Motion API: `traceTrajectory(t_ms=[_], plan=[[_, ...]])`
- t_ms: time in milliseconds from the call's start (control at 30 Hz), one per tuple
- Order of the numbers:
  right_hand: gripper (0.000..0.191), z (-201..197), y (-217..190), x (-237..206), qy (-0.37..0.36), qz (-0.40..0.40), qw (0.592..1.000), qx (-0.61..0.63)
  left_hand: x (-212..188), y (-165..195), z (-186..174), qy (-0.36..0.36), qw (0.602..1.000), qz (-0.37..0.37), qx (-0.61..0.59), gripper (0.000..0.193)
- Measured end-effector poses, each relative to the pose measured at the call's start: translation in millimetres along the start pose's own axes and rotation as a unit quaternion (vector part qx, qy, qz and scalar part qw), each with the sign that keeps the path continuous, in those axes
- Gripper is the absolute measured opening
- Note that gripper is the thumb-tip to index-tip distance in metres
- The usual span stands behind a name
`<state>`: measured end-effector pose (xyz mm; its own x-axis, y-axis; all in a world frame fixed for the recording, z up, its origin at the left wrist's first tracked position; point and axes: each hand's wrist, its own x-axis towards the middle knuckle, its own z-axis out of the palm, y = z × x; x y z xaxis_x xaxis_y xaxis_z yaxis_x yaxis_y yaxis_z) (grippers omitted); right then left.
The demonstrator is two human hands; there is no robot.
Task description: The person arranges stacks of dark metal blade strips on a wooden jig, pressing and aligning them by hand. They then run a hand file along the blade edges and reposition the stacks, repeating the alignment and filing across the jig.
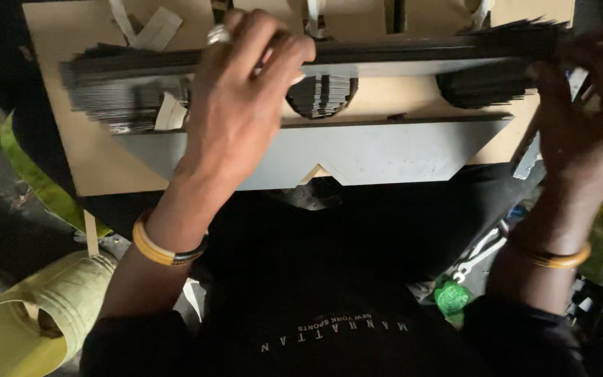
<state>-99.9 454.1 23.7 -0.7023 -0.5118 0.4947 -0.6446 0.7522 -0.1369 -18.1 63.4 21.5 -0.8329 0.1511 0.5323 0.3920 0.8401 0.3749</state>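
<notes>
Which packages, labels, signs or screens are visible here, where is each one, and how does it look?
Yellow-green sack: bottom left on the floor, rolled open at the mouth.
Green packet: lower right, small and crumpled.
Printed lettering: pale, on the person's black garment at bottom centre.
No signs or screens are in view.

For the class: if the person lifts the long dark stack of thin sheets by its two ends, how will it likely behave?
The stack looks thin-layered, so sheets may slide apart. It spans left hand to right hand, so it probably sags mid-span.
</notes>
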Motion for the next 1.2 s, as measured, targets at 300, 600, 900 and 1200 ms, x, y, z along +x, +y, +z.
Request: traceTrajectory(t_ms=[300,600,900,1200], plan=[[0.066,-16.8,-55.9,113.3,-0.092,-0.324,0.91,-0.242,-36.2,-31.6,-24.5,0.091,0.986,-0.003,0.137,0.018],[0.025,-30.2,-4.2,-19.3,-0.024,0.133,0.988,0.079,5.8,2.7,-15.1,0.044,0.994,-0.021,0.097,0.025],[0.014,-7.1,27.8,-21.0,-0.167,0.002,0.983,-0.073,41.8,13.3,-16.7,-0.017,0.989,-0.064,0.131,0.017],[0.022,-5.6,47.7,-36.8,-0.22,0.099,0.967,0.088,56.2,11.2,-16.9,-0.029,0.991,-0.056,0.12,0.013]])
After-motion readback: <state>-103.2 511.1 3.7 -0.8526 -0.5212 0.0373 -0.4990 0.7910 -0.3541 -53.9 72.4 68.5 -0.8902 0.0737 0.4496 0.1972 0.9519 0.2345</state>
